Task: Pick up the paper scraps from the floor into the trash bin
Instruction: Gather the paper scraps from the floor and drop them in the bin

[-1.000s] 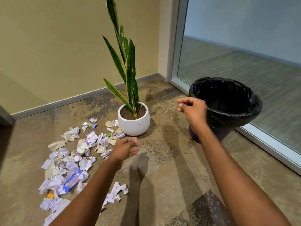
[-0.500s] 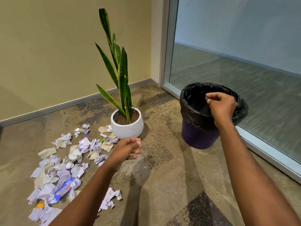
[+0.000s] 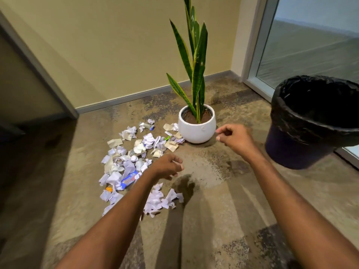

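Hands above floor scraps (image 3: 134,160): left hand (image 3: 168,166) loosely curled, empty; right hand (image 3: 236,137) pinched, contents unclear, beside bin (image 3: 303,144).

1. A snake plant (image 3: 196,61) stands upright in a round white pot (image 3: 196,131) at the far middle of the floor, its long green leaves edged in yellow.
2. Brown soil (image 3: 189,118) fills the pot to just below its rim.
3. The floor is a mottled brown and tan carpet (image 3: 213,200) with darker speckled patches.
4. A plain yellow-beige wall (image 3: 116,45) runs across the far side, with a grey baseboard (image 3: 126,99) along its foot.
5. At the far right, a glass panel (image 3: 310,45) in a pale frame (image 3: 258,41) meets the wall at the corner.
6. At the far left, a slanted grey-edged panel (image 3: 38,65) leans across the wall, with shadow on the floor below it.
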